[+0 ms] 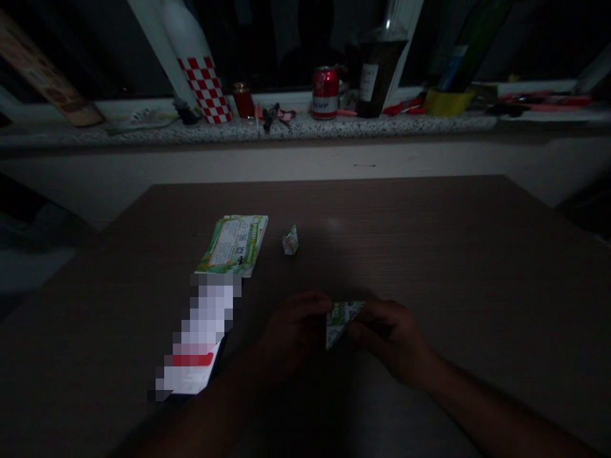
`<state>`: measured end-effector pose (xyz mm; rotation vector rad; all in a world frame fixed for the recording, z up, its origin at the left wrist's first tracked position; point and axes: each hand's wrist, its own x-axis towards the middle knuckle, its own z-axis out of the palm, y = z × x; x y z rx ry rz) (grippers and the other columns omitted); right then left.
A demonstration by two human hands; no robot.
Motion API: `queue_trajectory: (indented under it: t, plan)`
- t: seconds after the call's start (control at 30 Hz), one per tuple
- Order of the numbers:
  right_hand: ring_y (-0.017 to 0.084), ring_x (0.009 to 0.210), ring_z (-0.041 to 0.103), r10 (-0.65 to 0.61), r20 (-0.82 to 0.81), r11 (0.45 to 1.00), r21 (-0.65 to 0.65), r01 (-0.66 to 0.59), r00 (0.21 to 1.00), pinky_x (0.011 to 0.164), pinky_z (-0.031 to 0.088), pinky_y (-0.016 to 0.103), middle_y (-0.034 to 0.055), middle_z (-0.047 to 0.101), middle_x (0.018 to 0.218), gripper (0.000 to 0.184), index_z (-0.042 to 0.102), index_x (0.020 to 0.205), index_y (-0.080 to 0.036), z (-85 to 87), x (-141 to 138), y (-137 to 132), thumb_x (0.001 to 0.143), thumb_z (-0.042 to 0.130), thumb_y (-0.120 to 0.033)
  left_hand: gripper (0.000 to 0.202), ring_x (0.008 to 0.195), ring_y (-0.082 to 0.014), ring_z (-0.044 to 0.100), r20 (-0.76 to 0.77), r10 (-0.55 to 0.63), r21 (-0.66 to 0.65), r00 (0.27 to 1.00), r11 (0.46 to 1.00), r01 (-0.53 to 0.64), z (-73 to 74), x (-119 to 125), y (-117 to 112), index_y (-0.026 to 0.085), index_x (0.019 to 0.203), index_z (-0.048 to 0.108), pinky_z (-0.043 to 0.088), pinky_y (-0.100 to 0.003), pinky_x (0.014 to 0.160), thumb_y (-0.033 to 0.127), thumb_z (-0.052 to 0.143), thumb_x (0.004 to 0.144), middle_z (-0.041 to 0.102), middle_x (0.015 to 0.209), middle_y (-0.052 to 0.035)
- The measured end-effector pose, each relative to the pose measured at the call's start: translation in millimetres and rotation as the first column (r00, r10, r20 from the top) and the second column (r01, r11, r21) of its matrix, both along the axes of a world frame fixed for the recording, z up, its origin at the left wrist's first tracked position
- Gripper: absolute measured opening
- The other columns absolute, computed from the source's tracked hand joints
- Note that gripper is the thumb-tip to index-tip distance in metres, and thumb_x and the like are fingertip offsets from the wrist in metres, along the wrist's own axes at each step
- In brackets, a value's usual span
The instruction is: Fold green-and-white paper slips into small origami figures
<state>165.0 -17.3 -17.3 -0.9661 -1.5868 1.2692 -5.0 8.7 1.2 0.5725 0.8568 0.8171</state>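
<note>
At lower centre, over the counter [453,254], the paper [338,318] sits between the left hand [296,329] and the right hand [401,343]. Beyond it, near mid-frame, lies a folded piece [290,242], with leaflets [233,245] to its left and a phone [203,343] just below those. Behind, along the top, a sill [305,130] bears a can [325,94] right of a bottle [203,76].

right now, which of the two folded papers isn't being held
The pointed paper on the table, right of the leaflets; the other, a triangle, is held in the fingers.

Two hands [296,327] [400,340], two folded papers [340,316] [289,242], one can [325,93]
</note>
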Motion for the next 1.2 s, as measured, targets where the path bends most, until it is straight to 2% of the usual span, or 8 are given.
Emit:
queue_trajectory:
  t: [0.1, 0.2, 0.3, 0.4, 0.5, 0.63, 0.93, 1.2]
  plan:
    - [0.010, 0.057, 0.049, -0.071, -0.019, 0.997, -0.035, 0.071, 0.997, 0.050, 0.039, 0.020, -0.0024, 0.055, 0.066, 0.002, 0.060, 0.081, -0.018, -3.7, 0, 1, 0.082, 0.060, -0.016, 0.013, 0.053, -0.0094, 0.046, -0.101, 0.040, 0.119, 0.994, 0.993, -0.028, -1.1, 1, -3, 0.014, 0.060, 0.061, 0.035, -0.022, 0.054, 0.020, 0.070, 0.067, 0.054, 0.054, 0.0032]
    - [0.011, 0.065, 0.057, -0.072, -0.042, 0.997, -0.004, 0.072, 0.997, 0.057, 0.044, 0.020, -0.0015, 0.062, 0.074, 0.021, 0.062, 0.091, -0.020, -3.1, -1, 2, 0.075, 0.061, -0.007, 0.016, 0.055, -0.0092, 0.044, -0.253, 0.043, 0.323, 0.966, 0.946, 0.043, 0.6, 2, -9, 0.014, 0.061, 0.059, 0.033, -0.021, 0.054, 0.022, 0.067, 0.072, 0.052, 0.056, 0.0037]
    - [0.011, 0.067, 0.060, -0.099, -0.047, 0.992, 0.080, 0.102, 0.994, 0.060, 0.046, 0.018, -0.0021, 0.064, 0.076, 0.023, 0.062, 0.090, -0.022, -0.2, -1, 2, 0.074, 0.062, -0.005, 0.018, 0.059, -0.0099, 0.043, -0.327, 0.048, 0.460, 0.944, 0.881, 0.114, 0.7, 2, -14, 0.015, 0.065, 0.057, 0.033, -0.021, 0.056, 0.027, 0.063, 0.079, 0.049, 0.060, 0.0041]
    - [0.011, 0.070, 0.063, -0.138, -0.052, 0.970, 0.197, 0.146, 0.989, 0.063, 0.048, 0.018, -0.0020, 0.066, 0.079, 0.025, 0.062, 0.092, -0.023, 0.4, 0, 2, 0.074, 0.064, -0.006, 0.020, 0.061, -0.0102, 0.042, -0.395, 0.043, 0.520, 0.918, 0.834, 0.185, -1.2, 0, -16, 0.016, 0.069, 0.056, 0.032, -0.022, 0.056, 0.030, 0.059, 0.084, 0.047, 0.063, 0.0043]
    - [0.011, 0.072, 0.064, -0.151, -0.015, 0.947, 0.285, 0.149, 0.988, 0.065, 0.049, 0.019, -0.0019, 0.068, 0.081, 0.029, 0.064, 0.094, -0.024, -2.2, 2, 1, 0.074, 0.062, -0.003, 0.021, 0.062, -0.0107, 0.042, -0.467, 0.043, 0.548, 0.883, 0.798, 0.251, -1.0, -2, -16, 0.017, 0.071, 0.054, 0.032, -0.022, 0.057, 0.031, 0.056, 0.086, 0.046, 0.064, 0.0042]
    - [0.012, 0.070, 0.066, -0.164, 0.001, 0.942, 0.297, 0.157, 0.986, 0.063, 0.050, 0.020, -0.0016, 0.071, 0.080, 0.032, 0.067, 0.094, -0.024, -4.4, 4, 0, 0.072, 0.060, 0.000, 0.022, 0.063, -0.0117, 0.042, -0.513, 0.036, 0.555, 0.858, 0.776, 0.300, 3.6, -3, -18, 0.017, 0.072, 0.053, 0.032, -0.022, 0.058, 0.032, 0.052, 0.088, 0.046, 0.066, 0.0034]
    - [0.016, 0.063, 0.069, -0.206, 0.097, 0.917, 0.366, 0.158, 0.974, 0.056, 0.053, 0.025, 0.0029, 0.075, 0.075, 0.023, 0.072, 0.091, -0.020, -0.7, 3, 2, 0.074, 0.064, -0.006, 0.025, 0.058, -0.0121, 0.037, -0.509, 0.033, 0.489, 0.860, 0.834, 0.257, 3.8, 0, -17, 0.019, 0.065, 0.048, 0.029, -0.023, 0.055, 0.032, 0.048, 0.087, 0.040, 0.060, 0.0048]
    - [0.017, 0.073, 0.071, -0.138, 0.172, 0.932, 0.357, 0.069, 0.976, 0.063, 0.054, 0.026, 0.0047, 0.075, 0.088, 0.033, 0.071, 0.103, -0.021, -1.5, 4, 3, 0.078, 0.057, -0.005, 0.032, 0.059, -0.0134, 0.038, -0.573, 0.110, 0.480, 0.812, 0.848, 0.224, 4.9, 2, -17, 0.018, 0.060, 0.051, 0.030, -0.024, 0.055, 0.035, 0.048, 0.088, 0.043, 0.060, 0.0027]
